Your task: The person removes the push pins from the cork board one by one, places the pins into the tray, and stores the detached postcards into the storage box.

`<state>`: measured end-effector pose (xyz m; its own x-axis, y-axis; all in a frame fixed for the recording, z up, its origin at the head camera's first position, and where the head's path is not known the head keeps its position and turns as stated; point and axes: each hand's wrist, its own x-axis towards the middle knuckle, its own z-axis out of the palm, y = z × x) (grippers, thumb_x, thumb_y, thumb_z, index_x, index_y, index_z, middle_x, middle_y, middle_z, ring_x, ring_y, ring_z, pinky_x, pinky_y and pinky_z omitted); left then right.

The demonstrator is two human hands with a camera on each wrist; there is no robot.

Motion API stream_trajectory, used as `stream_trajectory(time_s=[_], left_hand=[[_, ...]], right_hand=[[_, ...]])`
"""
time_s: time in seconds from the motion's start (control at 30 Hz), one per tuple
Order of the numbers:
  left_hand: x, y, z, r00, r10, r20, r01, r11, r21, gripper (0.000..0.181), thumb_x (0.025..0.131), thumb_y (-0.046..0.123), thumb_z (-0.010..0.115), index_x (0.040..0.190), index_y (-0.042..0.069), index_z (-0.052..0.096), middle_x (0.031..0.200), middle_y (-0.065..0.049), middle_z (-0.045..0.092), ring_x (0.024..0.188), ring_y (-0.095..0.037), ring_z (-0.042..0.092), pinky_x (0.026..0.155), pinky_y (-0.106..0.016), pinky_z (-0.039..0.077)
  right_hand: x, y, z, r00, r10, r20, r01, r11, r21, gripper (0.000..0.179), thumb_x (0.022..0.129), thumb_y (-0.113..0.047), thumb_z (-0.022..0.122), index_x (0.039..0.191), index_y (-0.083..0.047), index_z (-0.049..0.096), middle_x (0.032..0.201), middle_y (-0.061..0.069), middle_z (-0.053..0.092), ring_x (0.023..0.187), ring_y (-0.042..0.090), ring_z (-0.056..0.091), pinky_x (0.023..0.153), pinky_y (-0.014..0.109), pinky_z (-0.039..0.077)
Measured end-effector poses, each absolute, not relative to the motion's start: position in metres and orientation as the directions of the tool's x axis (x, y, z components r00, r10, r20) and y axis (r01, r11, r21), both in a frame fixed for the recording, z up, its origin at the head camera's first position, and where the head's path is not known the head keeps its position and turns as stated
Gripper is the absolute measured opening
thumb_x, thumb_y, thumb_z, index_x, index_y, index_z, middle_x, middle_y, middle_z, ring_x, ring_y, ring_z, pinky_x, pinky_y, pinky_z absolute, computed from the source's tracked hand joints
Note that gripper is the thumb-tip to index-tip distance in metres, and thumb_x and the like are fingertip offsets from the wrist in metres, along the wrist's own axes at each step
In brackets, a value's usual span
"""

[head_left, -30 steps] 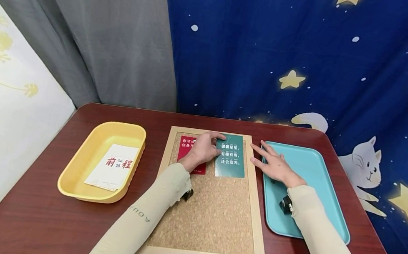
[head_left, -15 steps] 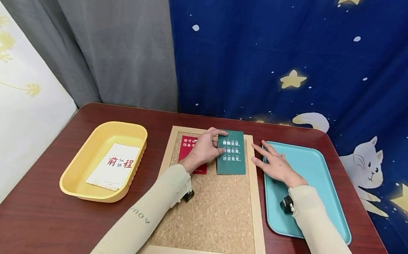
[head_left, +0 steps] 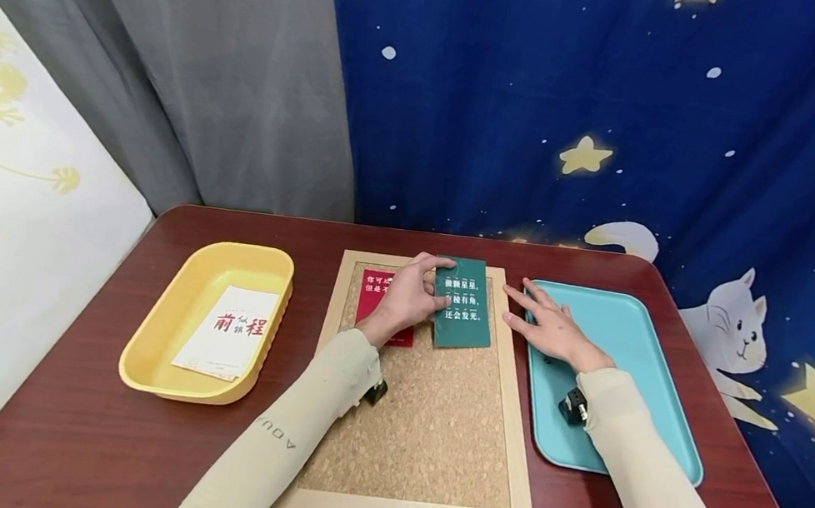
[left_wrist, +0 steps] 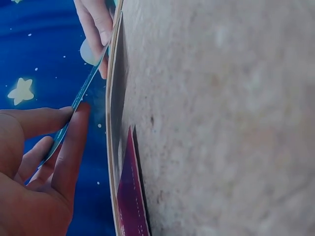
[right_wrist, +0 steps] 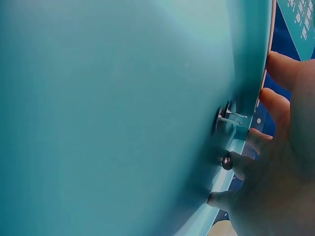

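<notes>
My left hand [head_left: 409, 294] pinches the left edge of a green card [head_left: 466, 332] with white Chinese writing between thumb and fingers. In the left wrist view the green card [left_wrist: 81, 93] stands off the cork, tilted. It overlaps the top right of the wood-framed cork board [head_left: 432, 433]. Beside it a red card [head_left: 370, 304] lies on the cork, partly hidden by my left hand. My right hand [head_left: 557, 335] is spread, fingertips at the board's right edge, palm over the blue tray [head_left: 641, 390]. Several thumbtacks [right_wrist: 221, 118] lie in the tray under it.
A yellow basket [head_left: 141, 341] stands left of the board, with a white card [head_left: 223, 346] printed in red and black inside. The dark red table [head_left: 55, 432] ends at the back before grey and blue curtains [head_left: 469, 110].
The green card has shifted up over the board's top frame and tilted slightly, moved by my left hand. My right hand has stayed almost still.
</notes>
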<state>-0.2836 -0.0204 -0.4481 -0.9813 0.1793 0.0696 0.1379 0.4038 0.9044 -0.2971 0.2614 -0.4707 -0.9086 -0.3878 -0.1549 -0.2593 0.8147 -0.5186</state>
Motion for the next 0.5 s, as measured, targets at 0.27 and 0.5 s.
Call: stream_trajectory(time_s=[0.27, 0.5], left_hand=[[-0.279, -0.023, -0.443, -0.981, 0.177, 0.08, 0.143, 0.38, 0.914, 0.061, 0.086, -0.006, 0.08, 0.141, 0.016, 0.064, 0.137, -0.003, 0.054, 0.063, -0.014, 0.06, 0.051, -0.024, 0.055], [-0.274, -0.022, -0.434, -0.977, 0.185, 0.11, 0.172, 0.365, 0.915, 0.062, 0.085, -0.008, 0.079, 0.14, 0.017, 0.065, 0.133, -0.003, 0.055, 0.073, -0.013, 0.064, 0.058, -0.021, 0.055]], right_hand=[[-0.296, 0.259, -0.471, -0.91, -0.384, -0.154, -0.259, 0.818, -0.513, 0.067, 0.108, -0.054, 0.047, 0.166, -0.028, 0.028, 0.178, 0.012, 0.006, 0.163, 0.042, 0.006, 0.124, 0.076, -0.004], [-0.296, 0.26, -0.47, -0.91, -0.384, -0.158, -0.255, 0.817, -0.518, 0.066, 0.108, -0.053, 0.047, 0.166, -0.028, 0.027, 0.177, 0.013, 0.005, 0.163, 0.043, 0.005, 0.123, 0.076, -0.005]])
